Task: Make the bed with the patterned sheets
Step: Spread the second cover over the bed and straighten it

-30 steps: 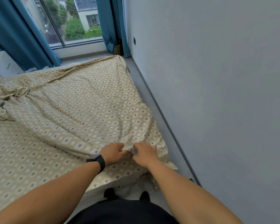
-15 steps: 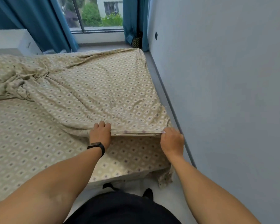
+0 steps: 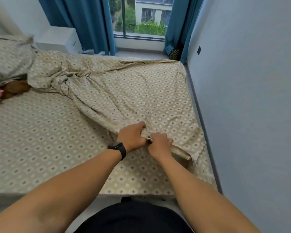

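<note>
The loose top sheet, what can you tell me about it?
The loose top sheet is thin beige cloth printed with small diamonds, matching the sheet under it. It lies crumpled across the bed's far right part, bunched in twisted folds toward the pillow end. Its near edge is gathered where the left hand and the right hand both grip it, side by side.

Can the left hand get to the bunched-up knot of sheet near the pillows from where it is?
Probably not as things stand: the left hand grips the sheet edge beside the right hand, and the bunched folds lie well up the bed. Nothing blocks the path; it would need to let go and lean in.
</note>
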A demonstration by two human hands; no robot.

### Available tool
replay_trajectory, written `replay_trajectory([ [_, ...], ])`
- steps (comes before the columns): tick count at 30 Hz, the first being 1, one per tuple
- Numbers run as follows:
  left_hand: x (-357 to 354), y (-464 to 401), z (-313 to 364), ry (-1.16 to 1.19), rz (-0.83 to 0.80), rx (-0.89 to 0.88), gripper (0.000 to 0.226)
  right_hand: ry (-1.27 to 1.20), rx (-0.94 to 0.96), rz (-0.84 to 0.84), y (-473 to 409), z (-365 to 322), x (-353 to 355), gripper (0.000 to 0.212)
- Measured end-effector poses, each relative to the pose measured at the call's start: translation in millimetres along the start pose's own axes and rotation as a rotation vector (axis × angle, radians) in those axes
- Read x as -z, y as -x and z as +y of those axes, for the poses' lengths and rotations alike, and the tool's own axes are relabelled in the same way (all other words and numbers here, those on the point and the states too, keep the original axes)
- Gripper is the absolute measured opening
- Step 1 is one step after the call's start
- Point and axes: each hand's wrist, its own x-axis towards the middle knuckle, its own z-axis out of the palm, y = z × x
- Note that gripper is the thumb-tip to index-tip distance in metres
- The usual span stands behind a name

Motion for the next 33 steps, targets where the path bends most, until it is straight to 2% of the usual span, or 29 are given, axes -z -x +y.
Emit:
replay_trajectory([
  [1, 7.1, 2.5, -8.0, -0.071, 0.018, -0.048, 0.036, -0.083, -0.013, 0.061, -4.3, -10.3, 0.0, 0.016],
  [3, 16.4, 4.1, -35.7, -0.236, 0.016, -0.058, 0.025, -0.181, -0.033, 0.145, -13.2, -19.1, 6.9, 0.016],
  [7, 26.8, 3.1, -97.2, -0.396, 0.093, 0.163, 0.014, -0.157, 0.069, 0.215, -35.2, -40.4, 14.5, 0.011],
  [10, 31.6, -3.8, -126.1, -0.399, 0.147, 0.352, 0.020, -0.229, 0.035, 0.291, -46.4, -42.7, 13.2, 0.009],
  [13, 37.7, -10.7, -147.7, -0.325, 0.208, 0.526, 0.023, -0.292, 0.028, 0.328, -57.1, -42.4, 19.5, 0.021],
  [16, 55.9, -12.6, -167.3, -0.067, 0.334, 0.852, 0.025, -0.362, -0.061, 0.409, -76.5, -36.5, 28.6, 0.025],
  [18, 65.1, -13.3, -183.5, 0.066, 0.386, 0.915, 0.026, -0.357, -0.107, 0.415, -88.4, -31.8, 29.2, 0.023],
  [20, 78.5, -15.5, -193.2, 0.176, 0.465, 0.873, 0.031, -0.232, -0.088, 0.343, -100.1, -37.0, 26.4, 0.019],
  [22, 91.8, -23.8, -195.1, 0.357, 0.464, 0.797, 0.038, -0.036, -0.081, 0.185, -105.8, -52.5, 23.4, 0.019],
  [24, 105.3, -33.5, -194.1, 0.493, 0.333, 0.683, 0.041, 0.057, -0.043, 0.019, -106.8, -83.8, 17.4, 0.045],
  [26, 114.8, -43.2, -188.0, 0.498, 0.198, 0.547, 0.043, 0.077, 0.089, -0.094, -107.9, -129.5, 4.4, 0.078],
  [27, 120.1, -47.4, -187.6, 0.478, 0.163, 0.474, 0.045, 0.097, 0.165, -0.131, -107.1, -158.5, -5.7, 0.084],
  [28, 123.1, -52.9, -186.4, 0.445, 0.132, 0.389, 0.045, 0.088, 0.221, -0.151, -107.7, -182.0, -14.2, 0.078],
  [29, 126.3, -55.7, -183.7, 0.404, 0.093, 0.314, 0.044, 0.048, 0.250, -0.147, -108.4, -199.6, -21.1, 0.061],
  [31, 146.9, -56.5, -198.1, 0.238, 0.014, 0.160, 0.042, -0.120, 0.185, -0.037, -116.1, -233.9, -30.6, 0.029],
  [33, 166.3, -53.1, -236.8, -0.011, -0.009, 0.021, 0.042, -0.209, 0.090, 0.112, -120.6, -255.2, -35.1, 0.026],
])
